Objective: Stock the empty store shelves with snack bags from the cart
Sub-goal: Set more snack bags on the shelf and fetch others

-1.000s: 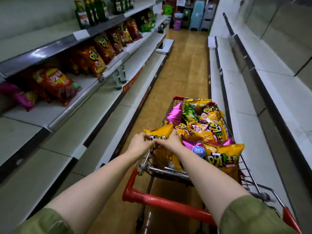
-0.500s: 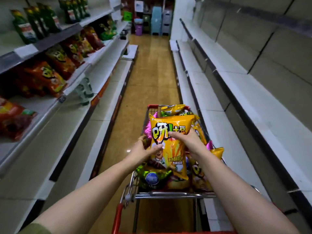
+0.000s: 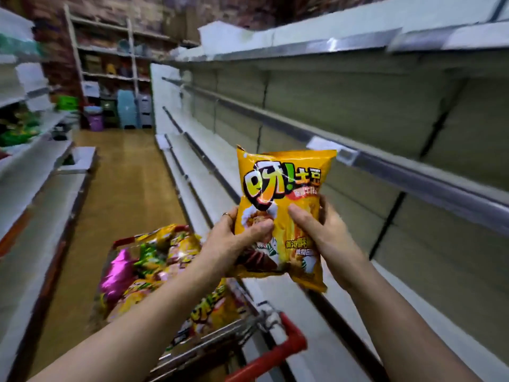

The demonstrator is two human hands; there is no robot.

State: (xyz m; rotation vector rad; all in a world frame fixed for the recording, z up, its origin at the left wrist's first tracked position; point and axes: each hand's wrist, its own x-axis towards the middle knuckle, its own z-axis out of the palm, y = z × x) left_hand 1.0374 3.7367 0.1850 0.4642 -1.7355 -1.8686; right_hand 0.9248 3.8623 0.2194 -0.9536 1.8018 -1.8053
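floor [image 3: 124, 188]: tan, glossy | back wall [image 3: 56, 70]: brick | far rack [image 3: 108, 49]: cluttered

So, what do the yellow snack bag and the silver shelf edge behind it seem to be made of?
Yellow snack bag: likely thin plastic film, glossy; it dents under the left hand and right hand and shows glare. Silver shelf edge: probably metal, satin finish, given its long pale sheen.

The left hand [image 3: 234, 244] and right hand [image 3: 322, 238] cover the lower print of the glossy yellow foil snack bag [image 3: 286, 175]; their fingers lie mostly hidden behind it. Below the left hand, the red-handled wire cart [image 3: 292, 343] is smeared and cut by the bottom edge, and its heaped bright packets [image 3: 154, 271] are unreadable. Goods on the far wall racks [image 3: 110, 70] beyond the hands are too blurred to tell.
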